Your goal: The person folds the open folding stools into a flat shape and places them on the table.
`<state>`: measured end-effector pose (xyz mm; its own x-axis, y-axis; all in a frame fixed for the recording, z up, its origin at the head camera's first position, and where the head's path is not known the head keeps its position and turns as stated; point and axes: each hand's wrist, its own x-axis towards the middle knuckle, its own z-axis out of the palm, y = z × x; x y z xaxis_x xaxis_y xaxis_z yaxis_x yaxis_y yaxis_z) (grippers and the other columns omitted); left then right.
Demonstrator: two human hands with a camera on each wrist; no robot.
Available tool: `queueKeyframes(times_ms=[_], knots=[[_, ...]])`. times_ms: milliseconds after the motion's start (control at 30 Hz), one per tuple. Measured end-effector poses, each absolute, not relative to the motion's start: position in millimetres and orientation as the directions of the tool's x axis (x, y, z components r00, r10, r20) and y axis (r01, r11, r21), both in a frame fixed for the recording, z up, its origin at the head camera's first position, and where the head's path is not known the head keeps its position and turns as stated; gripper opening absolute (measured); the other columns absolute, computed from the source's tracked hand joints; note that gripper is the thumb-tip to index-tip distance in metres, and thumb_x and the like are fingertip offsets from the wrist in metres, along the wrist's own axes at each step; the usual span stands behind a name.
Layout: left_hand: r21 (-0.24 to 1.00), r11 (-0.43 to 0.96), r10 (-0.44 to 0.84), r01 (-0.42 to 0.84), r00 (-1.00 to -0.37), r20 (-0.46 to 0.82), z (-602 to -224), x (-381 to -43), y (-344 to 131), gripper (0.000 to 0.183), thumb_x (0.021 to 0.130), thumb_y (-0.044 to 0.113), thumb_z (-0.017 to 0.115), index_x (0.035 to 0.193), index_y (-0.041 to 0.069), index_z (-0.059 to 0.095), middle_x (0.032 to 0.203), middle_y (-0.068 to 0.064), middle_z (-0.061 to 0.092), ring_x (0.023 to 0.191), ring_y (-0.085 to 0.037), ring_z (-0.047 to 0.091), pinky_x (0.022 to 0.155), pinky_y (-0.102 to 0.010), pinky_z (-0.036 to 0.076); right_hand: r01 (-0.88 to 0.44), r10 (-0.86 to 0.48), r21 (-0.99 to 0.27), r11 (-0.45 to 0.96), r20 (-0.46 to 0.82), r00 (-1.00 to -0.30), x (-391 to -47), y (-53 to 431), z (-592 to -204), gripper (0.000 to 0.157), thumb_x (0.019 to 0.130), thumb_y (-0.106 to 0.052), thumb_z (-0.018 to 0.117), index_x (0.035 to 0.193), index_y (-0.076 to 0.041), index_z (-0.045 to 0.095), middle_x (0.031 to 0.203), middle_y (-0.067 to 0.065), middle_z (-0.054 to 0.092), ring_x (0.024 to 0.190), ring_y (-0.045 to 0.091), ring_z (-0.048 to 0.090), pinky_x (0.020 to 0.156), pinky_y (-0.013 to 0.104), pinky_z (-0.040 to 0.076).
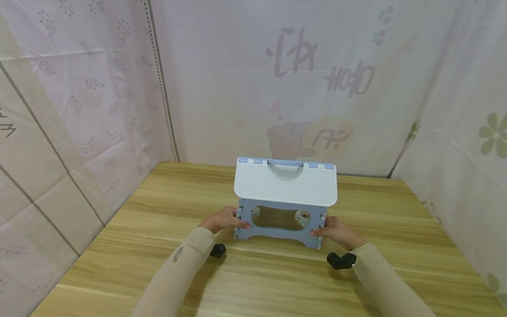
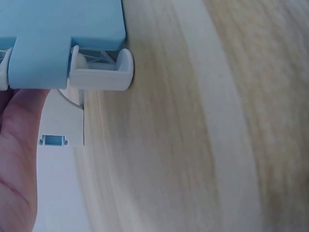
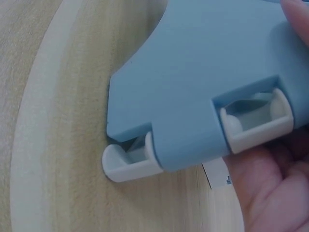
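A folding step stool [image 1: 285, 189] with a white textured top stands on the wooden table in the head view. The near half of its top slopes down towards me from a raised ridge with a half-round cutout; the far half is hidden. Below it is a blue leg panel [image 1: 314, 215] with a large oval opening. My left hand [image 1: 222, 219] grips the left edge of this panel, thumb on its front. At the right edge my right hand [image 1: 340, 231] holds it likewise. White hinge knuckles [image 3: 133, 162] show along the panel's edge in the right wrist view, beside that hand's fingers.
The wooden table [image 1: 158, 273] runs out on both sides of the stool. Light printed curtains [image 1: 222, 88] hang behind it and at the left and right. A black device [image 1: 341, 260] sits by the right wrist, another [image 1: 218, 251] by the left.
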<state>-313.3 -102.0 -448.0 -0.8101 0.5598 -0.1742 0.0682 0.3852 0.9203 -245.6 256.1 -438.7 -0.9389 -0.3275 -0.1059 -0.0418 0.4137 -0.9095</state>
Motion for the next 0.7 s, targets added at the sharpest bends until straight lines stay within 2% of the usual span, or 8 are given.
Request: queueKeyframes(times_ms=[233,467,700], knots=[[0.917,0.39,0.56,0.078,-0.811,-0.169,-447.0,-313.0,-102.7,0.021,0.084,0.008,0.074,0.099,-0.006,0.069,0.1,-0.011,0.073,0.088,-0.012,0.065,0.089,-0.034,0.051,-0.047,-0.337,-0.914,0.403,-0.101,-0.936,-246.6,256.4,-440.1,0.056,0.086,-0.01,0.073,0.124,0.023,0.049,0.124,0.033,0.058,0.115,0.037,0.056,0.097,0.053,0.045],[0.916,0.394,0.562,0.069,-0.807,-0.181,-446.8,-313.8,-103.2,0.026,0.085,0.009,0.073,0.106,-0.006,0.068,0.106,-0.013,0.072,0.092,-0.012,0.065,0.092,-0.036,0.05,-0.06,-0.351,-0.919,0.389,-0.088,-0.932,-247.7,256.6,-440.0,0.056,0.085,-0.012,0.074,0.122,0.023,0.05,0.121,0.032,0.06,0.113,0.032,0.057,0.094,0.048,0.048],[0.918,0.39,0.565,0.071,-0.805,-0.178,-447.5,-313.6,-103.9,0.027,0.085,0.009,0.073,0.106,-0.006,0.068,0.108,-0.013,0.072,0.092,-0.012,0.064,0.092,-0.036,0.05,-0.044,-0.339,-0.917,0.397,-0.103,-0.935,-247.2,256.2,-441.0,0.057,0.085,-0.014,0.074,0.122,0.023,0.05,0.121,0.031,0.061,0.114,0.035,0.057,0.095,0.05,0.047]])
